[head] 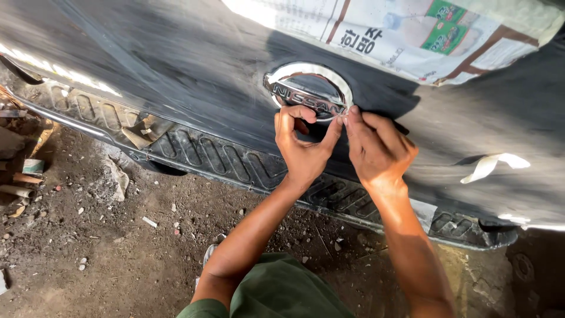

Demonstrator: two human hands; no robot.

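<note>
left hand (303,150): fingers pinch lower edge of emblem (307,89)
right hand (376,150): fingertips pressed together at emblem's right end
panel (176,76): dark, under fingers

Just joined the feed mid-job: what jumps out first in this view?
The round chrome emblem on the dark car panel catches the eye at centre top. Right below it, the left hand and right hand meet at the emblem's lower edge, fingertips pinched there. At top right, printed paper covers part of the panel, and a ribbed black step runs beneath over the dirt floor.
</note>
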